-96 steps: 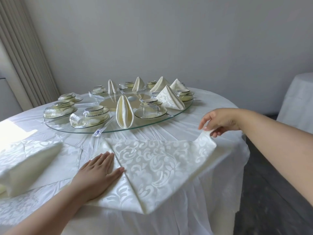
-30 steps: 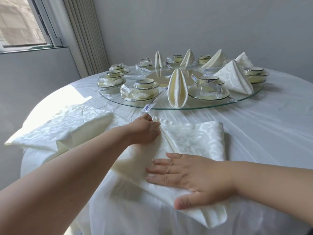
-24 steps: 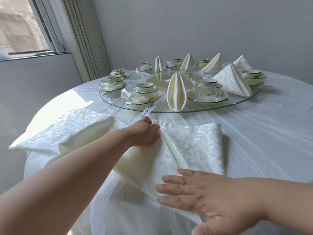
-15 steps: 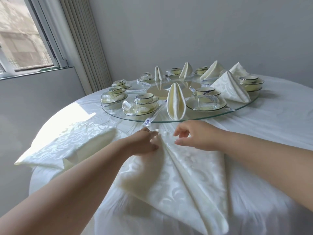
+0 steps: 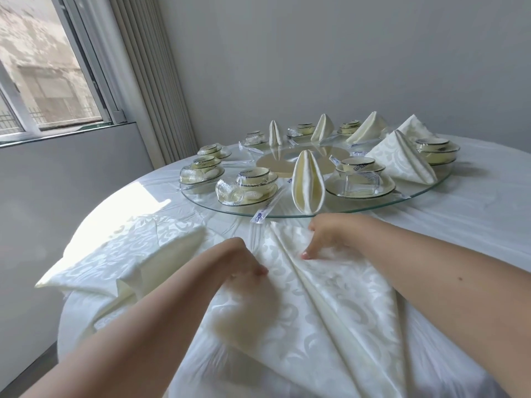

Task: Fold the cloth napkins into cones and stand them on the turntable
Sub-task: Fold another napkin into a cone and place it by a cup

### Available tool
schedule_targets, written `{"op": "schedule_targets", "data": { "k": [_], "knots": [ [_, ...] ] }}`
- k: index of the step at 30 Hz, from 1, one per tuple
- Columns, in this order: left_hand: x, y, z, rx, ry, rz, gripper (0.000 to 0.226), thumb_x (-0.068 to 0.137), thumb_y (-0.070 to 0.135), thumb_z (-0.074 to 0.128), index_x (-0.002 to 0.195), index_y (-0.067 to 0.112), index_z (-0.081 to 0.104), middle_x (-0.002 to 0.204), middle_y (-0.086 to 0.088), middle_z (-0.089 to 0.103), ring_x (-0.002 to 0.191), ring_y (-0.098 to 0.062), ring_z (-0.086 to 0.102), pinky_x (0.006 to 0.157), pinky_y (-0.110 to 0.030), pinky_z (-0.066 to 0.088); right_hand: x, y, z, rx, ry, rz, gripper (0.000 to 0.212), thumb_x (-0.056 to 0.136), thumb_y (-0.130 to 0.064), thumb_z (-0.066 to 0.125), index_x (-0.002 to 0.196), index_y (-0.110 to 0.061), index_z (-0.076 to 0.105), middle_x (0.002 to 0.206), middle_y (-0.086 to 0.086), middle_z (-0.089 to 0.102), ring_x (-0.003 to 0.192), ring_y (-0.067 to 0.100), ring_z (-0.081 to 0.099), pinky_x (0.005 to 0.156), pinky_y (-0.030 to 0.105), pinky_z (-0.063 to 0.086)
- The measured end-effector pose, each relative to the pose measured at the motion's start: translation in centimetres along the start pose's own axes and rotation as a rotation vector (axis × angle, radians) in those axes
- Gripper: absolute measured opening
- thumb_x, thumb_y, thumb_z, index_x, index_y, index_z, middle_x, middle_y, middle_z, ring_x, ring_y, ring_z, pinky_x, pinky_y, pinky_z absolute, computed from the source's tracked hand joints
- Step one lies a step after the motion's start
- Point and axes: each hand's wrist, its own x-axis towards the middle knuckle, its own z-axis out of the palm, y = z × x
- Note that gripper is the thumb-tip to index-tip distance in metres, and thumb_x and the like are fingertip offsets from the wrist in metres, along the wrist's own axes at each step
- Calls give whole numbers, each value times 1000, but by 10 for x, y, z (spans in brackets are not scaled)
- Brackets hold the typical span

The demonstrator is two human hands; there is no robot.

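Napkin [image 5: 330,305] lies flat on the table [image 5: 474,225], right in front of the person and just on the near side of the turntable [image 5: 413,196]. It is folded to a point. The point sits at the far end, close to the glass rim, and the wide end hangs over the near edge of the table. So its long line runs from the person straight out to the turntable.

A raised fold runs down the middle of it, from the point back to the wide end. The left hand [image 5: 244,262] is on the left side of that fold, fingers curled down onto the cloth. It looks like a pinch, but the hand is blurred, so I cannot tell for sure. The right hand [image 5: 324,234] is on the right side of the fold and nearer the point. Its fingers bend and press down on the cloth. Whether they grab any cloth is hidden, so I cannot tell that either.

The next move likely turns on the point. The right hand is the closer one to it, and the left hand is closer to the wide end. Rolling should go around that long line.

Six cones [image 5: 308,183] already stand on the glass. A stack [image 5: 123,254] of more napkins waits at the left.
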Motion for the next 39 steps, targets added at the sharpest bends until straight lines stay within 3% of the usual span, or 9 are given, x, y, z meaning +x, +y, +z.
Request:
{"op": "schedule_targets", "data": {
  "k": [3, 5, 8, 13, 17, 24, 30, 34, 39],
  "knots": [
    [-4, -6, 3, -189, 57, 87, 29, 80, 35, 72, 71, 13, 56, 65, -6, 59, 57, -18, 55, 49, -21, 35, -8, 1, -3, 28, 89, -62, 62, 79, -40, 75, 132, -15, 52, 125, 3, 57, 106, 21, 59, 87, 29, 50],
    [-10, -10, -3, -417, 146, 175, 36, 78, 24, 74, 60, 14, 45, 49, 0, 43, 43, -16, 38, 41, -18, 25, -16, 3, -16, 79, 161, -114, 26, 79, -37, 76, 92, -20, 61, 91, 2, 61, 78, 17, 58, 62, 23, 43],
    [-23, -5, -39, -587, 389, 318, 41, 79, 20, 73, 57, 15, 40, 48, 1, 40, 43, -15, 35, 42, -19, 23, -37, 3, -55, 204, 333, -183, 31, 80, -35, 75, 66, -20, 52, 66, -3, 53, 64, 16, 52, 51, 24, 33],
    [-68, 20, -129, -495, 891, 528, 37, 83, 34, 69, 63, 15, 43, 56, 3, 42, 50, -14, 38, 47, -26, 27, -98, -11, -133, 355, 672, -391, 30, 88, -39, 66, 71, -16, 55, 67, -3, 50, 60, 12, 47, 52, 24, 35],
    [-102, 24, -149, -410, 1062, 682, 34, 83, 36, 68, 64, 20, 44, 61, 7, 44, 56, -11, 40, 49, -26, 28, -134, -7, -155, 352, 731, -496, 33, 87, -37, 67, 93, -4, 66, 82, 12, 65, 72, 14, 56, 63, 26, 40],
    [-116, -19, -59, -390, 445, 884, 43, 68, 52, 65, 69, 14, 46, 62, 4, 46, 59, -13, 41, 59, -30, 32, -170, 25, -76, 251, 212, -477, 24, 85, -35, 68, 68, -20, 61, 59, -14, 54, 54, 1, 48, 52, 15, 35],
    [-117, -41, 19, -588, -18, 690, 40, 64, 50, 69, 63, 19, 43, 62, 5, 34, 59, -12, 32, 56, -30, 22, -167, 50, -1, 458, -171, -375, 23, 77, -38, 75, 79, -16, 69, 76, -6, 65, 70, 7, 59, 68, 24, 45],
    [-110, -38, 43, -469, 114, 492, 40, 76, 39, 69, 59, 19, 38, 51, 11, 38, 47, -5, 33, 47, -26, 23, -147, 55, 24, 268, 37, -175, 35, 76, -48, 72, 68, -21, 51, 67, -3, 44, 61, 10, 40, 58, 27, 27],
    [-107, -36, 56, -149, 295, 484, 37, 82, 45, 59, 65, 18, 40, 84, 8, 45, 74, -9, 45, 55, -20, 29, -144, 50, 46, -54, 249, -79, 37, 86, -48, 61, 67, -21, 44, 71, -5, 49, 66, 11, 47, 55, 26, 30]
  ]
}}
